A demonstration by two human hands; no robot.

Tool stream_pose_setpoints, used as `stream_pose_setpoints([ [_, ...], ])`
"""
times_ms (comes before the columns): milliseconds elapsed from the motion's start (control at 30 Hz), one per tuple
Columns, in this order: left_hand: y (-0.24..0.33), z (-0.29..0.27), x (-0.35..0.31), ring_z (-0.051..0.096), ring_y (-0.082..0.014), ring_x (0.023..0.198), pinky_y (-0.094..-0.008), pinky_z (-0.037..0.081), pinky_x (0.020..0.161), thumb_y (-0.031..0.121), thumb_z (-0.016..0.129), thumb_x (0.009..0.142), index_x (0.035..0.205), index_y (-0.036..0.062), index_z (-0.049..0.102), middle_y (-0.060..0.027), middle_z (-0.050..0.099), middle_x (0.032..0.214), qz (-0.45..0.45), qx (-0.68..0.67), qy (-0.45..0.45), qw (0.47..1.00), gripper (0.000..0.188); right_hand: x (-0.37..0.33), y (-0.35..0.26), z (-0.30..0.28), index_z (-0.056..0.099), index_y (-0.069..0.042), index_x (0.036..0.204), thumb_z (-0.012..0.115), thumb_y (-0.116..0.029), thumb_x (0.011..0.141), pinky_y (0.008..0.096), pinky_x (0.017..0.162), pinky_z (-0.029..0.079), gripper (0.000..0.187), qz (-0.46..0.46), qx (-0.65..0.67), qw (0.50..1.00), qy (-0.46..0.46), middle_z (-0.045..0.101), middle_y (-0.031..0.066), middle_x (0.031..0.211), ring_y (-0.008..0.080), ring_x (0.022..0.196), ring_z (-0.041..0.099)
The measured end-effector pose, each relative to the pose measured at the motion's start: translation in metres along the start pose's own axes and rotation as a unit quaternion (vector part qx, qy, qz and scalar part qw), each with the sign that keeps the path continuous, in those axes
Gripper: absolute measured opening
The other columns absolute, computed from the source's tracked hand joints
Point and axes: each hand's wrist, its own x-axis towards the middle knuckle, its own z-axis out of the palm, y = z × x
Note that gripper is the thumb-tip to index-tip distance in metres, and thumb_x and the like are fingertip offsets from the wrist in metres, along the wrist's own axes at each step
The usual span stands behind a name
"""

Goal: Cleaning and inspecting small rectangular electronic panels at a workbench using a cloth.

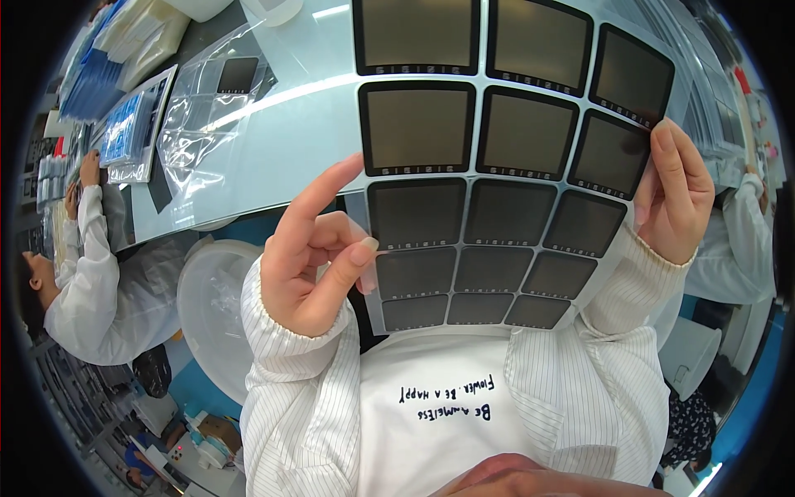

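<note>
A large transparent sheet bearing rows of dark, black-bordered rectangular panels [418, 128] is held up in front of my chest, above the near edge of the table. My left hand [310, 265] pinches its left edge, thumb in front, while the index finger stretches up along that edge. On the opposite side my right hand [679, 195] grips the sheet's right edge, its thumb on the front near a panel corner and other fingers partly hidden behind. The sheet bends slightly, its lower rows leaning toward my shirt.
On the pale glossy table [290, 157] lie transparent plastic sleeves [195, 124] with a small dark panel [238, 75], beside blue packets [128, 128]. A round white tub [195, 306] stands below the table's left edge. Co-workers in white sit at left [103, 298] and right [729, 257].
</note>
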Motion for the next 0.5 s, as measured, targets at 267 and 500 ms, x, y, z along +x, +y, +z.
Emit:
stream_pose_setpoints([
  [267, -0.006, -0.001, -0.001, 0.055, -0.0101, 0.051, -0.0174, 0.044, 0.048, -0.009, 0.049, 0.083, 0.133, -0.0097, 0.031, -0.0094, 0.059, 0.068, 0.008, 0.018, -0.006, 1.0, 0.053, 0.0, 0.011, -0.003, 0.063, 0.0, 0.109, 0.058, -0.008, 0.088, 0.0149, 0.033, 0.026, 0.023, 0.002, 0.035, 0.999, -0.004, 0.068, 0.0092, 0.08, 0.0053, 0.035, 0.043],
  [500, -0.007, -0.002, -0.001, 0.05, -0.0068, 0.05, -0.0162, 0.039, 0.051, 0.0, 0.044, 0.09, 0.133, -0.0082, 0.034, -0.0036, 0.055, 0.066, -0.017, -0.025, -0.022, 0.999, 0.045, 0.011, -0.002, 0.006, 0.061, 0.001, 0.111, 0.058, -0.011, 0.089, 0.0139, 0.035, 0.027, 0.025, -0.003, 0.021, 0.998, 0.055, 0.068, 0.0103, 0.084, 0.0035, 0.036, 0.038],
])
